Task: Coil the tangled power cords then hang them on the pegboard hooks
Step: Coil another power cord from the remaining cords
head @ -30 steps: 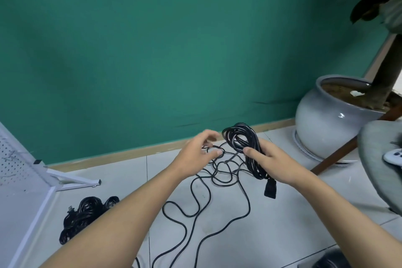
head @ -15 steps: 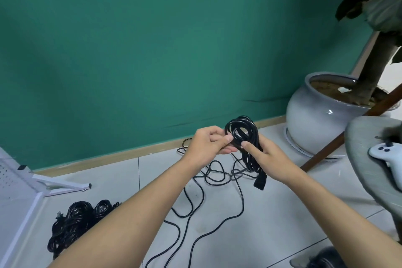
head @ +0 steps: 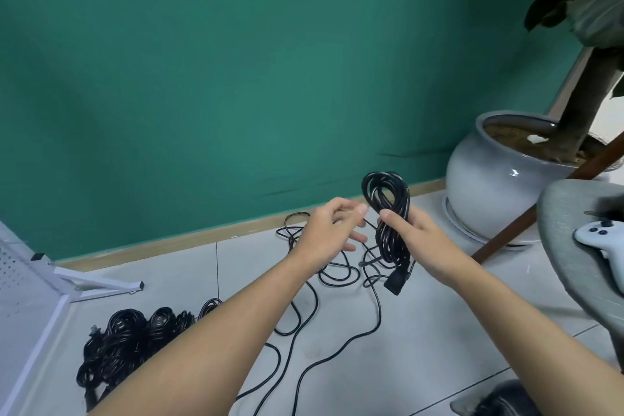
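Coil (head: pixel 388 213) now gripped by right hand (head: pixel 420 238) alone; left hand (head: pixel 329 233) has let go, fingers slack; loose cord (head: pixel 337 341) remains to wind

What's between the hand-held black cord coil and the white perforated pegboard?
Only the left hand. The black cord coil trails a loose tail on the floor; a pile of coiled cords lies beside the pegboard.

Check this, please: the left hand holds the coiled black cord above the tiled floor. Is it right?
No. The right hand holds the coiled black cord above the tiled floor, as the head view shows.
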